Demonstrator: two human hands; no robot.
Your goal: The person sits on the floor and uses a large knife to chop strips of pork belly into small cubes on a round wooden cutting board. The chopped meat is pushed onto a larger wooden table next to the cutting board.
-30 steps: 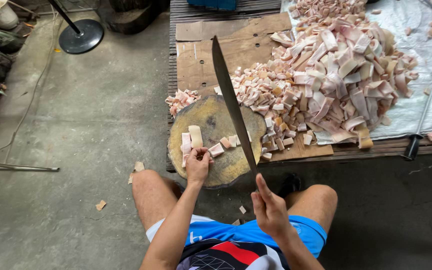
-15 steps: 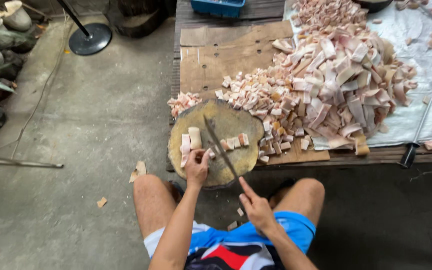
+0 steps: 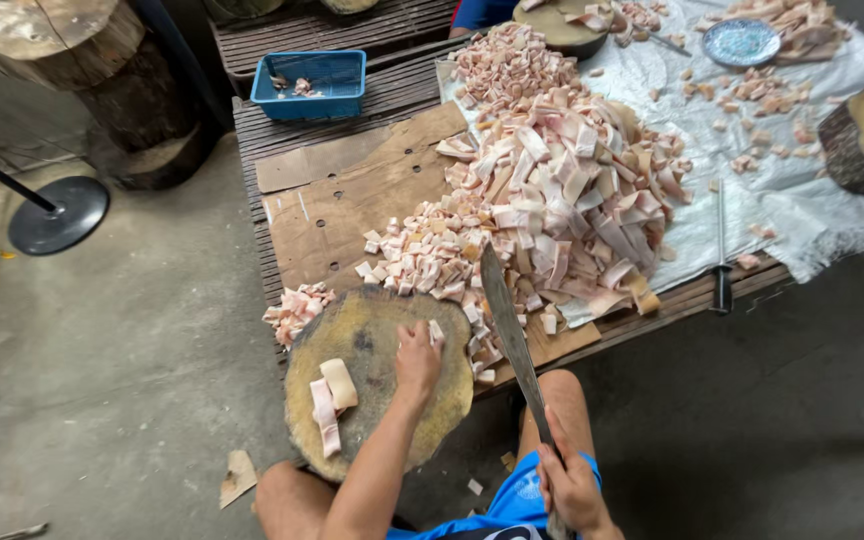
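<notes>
Head view: left hand (image 3: 418, 362), fingers loosely curled, rests palm-down on the round chopping block (image 3: 377, 390) at lower centre, touching small cut pieces (image 3: 436, 331) at its upper edge. Right hand (image 3: 572, 488), lower right, is closed around the long cleaver (image 3: 510, 335), blade raised toward the meat pile (image 3: 552, 200).

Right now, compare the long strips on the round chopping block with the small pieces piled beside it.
The strips are long and uncut; the small pieces are short chunks. Only two or three strips lie on the chopping block, while the pieces form a heap on the cardboard. The left hand rests at the block's far edge beside the pieces, apart from the strips. Both are pale pink and white.
</notes>
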